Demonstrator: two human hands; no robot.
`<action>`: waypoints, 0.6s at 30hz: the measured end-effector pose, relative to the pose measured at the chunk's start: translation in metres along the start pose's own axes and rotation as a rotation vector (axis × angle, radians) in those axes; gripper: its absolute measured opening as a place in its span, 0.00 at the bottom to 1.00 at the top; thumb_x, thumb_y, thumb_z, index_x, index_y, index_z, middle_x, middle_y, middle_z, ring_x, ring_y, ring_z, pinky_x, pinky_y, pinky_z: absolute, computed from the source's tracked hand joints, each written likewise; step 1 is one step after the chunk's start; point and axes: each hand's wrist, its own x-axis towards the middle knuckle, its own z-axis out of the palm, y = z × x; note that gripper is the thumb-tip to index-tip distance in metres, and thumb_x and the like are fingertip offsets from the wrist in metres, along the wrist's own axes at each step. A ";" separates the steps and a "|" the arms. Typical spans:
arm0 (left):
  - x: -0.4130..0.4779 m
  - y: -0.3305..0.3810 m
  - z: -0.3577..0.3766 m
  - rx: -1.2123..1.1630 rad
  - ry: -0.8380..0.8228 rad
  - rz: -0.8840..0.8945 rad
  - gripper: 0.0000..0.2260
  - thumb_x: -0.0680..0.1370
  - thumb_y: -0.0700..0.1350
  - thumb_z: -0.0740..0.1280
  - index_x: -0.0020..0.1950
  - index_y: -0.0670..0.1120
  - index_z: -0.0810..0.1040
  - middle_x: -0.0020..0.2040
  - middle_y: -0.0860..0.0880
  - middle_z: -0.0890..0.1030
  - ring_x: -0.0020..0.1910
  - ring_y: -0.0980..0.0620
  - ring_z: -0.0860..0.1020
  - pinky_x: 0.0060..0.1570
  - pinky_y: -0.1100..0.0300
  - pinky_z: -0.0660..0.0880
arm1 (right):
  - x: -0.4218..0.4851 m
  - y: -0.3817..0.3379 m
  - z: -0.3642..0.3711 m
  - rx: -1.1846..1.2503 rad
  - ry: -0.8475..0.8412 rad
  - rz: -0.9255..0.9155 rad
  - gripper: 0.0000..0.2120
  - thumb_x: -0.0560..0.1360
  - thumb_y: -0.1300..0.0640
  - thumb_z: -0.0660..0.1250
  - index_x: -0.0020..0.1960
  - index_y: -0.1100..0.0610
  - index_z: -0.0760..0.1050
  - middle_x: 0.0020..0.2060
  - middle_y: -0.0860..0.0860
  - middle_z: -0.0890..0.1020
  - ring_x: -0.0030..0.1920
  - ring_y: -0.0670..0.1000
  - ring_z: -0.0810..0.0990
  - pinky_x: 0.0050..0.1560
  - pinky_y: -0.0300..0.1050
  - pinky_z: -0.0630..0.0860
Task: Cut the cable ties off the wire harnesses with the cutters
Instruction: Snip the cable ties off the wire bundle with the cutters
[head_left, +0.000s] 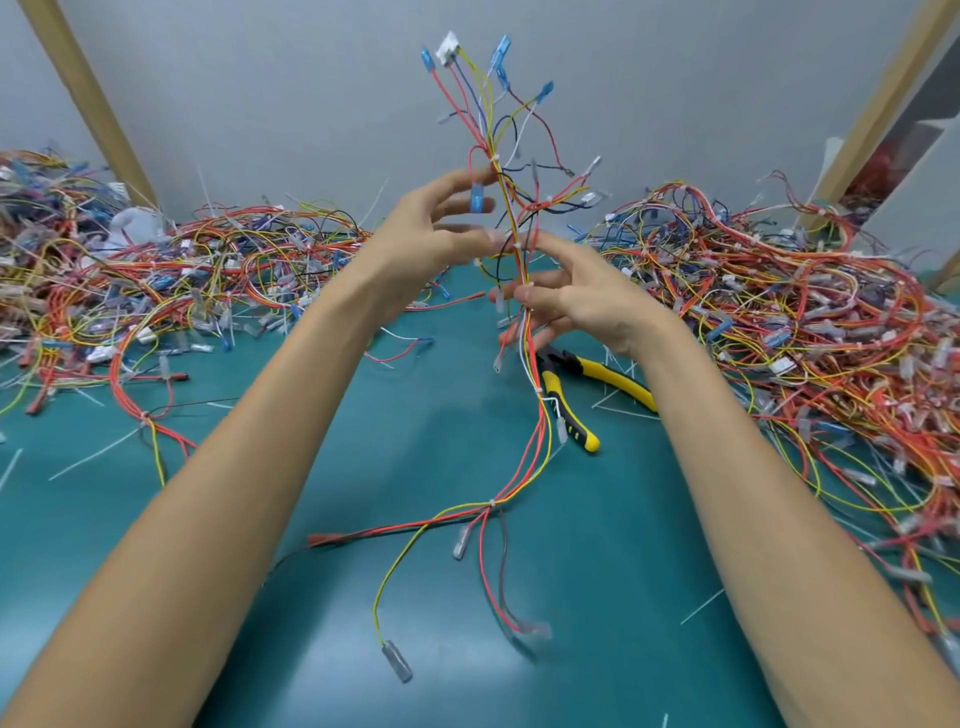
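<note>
I see the right hand (571, 299) pinching the harness (521, 260) between thumb and fingers, holding it upright above the mat (415, 597). The left hand (436, 228) meets it with the thumb tip, its fingers spread and blurred, so I cannot tell whether it grips. A white tie (492, 503) binds the dangling lower wires, the cutters (613, 376) lie on the mat behind with one handle partly hidden by the right forearm, and in the tangled piles (805, 312) on both sides the ties are hard to make out.
</note>
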 end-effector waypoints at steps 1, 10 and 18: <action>-0.001 -0.002 -0.004 0.034 -0.031 -0.049 0.27 0.75 0.41 0.72 0.72 0.53 0.68 0.64 0.49 0.74 0.54 0.55 0.80 0.52 0.61 0.77 | 0.000 -0.001 -0.001 -0.010 0.023 -0.016 0.20 0.81 0.67 0.60 0.69 0.51 0.68 0.56 0.62 0.81 0.40 0.61 0.86 0.33 0.45 0.82; -0.028 -0.044 0.025 -0.313 -0.928 -0.456 0.21 0.82 0.39 0.59 0.75 0.45 0.61 0.71 0.41 0.71 0.65 0.35 0.75 0.60 0.47 0.76 | 0.000 -0.003 -0.010 -0.045 0.162 -0.113 0.20 0.81 0.70 0.57 0.68 0.52 0.69 0.50 0.53 0.84 0.41 0.62 0.85 0.31 0.46 0.81; -0.033 -0.058 0.032 -0.501 -1.205 -0.380 0.29 0.81 0.27 0.49 0.78 0.52 0.56 0.70 0.40 0.71 0.65 0.34 0.74 0.57 0.45 0.77 | 0.001 -0.003 -0.014 -0.086 0.195 -0.164 0.20 0.81 0.68 0.57 0.63 0.46 0.72 0.51 0.52 0.83 0.40 0.60 0.86 0.33 0.49 0.82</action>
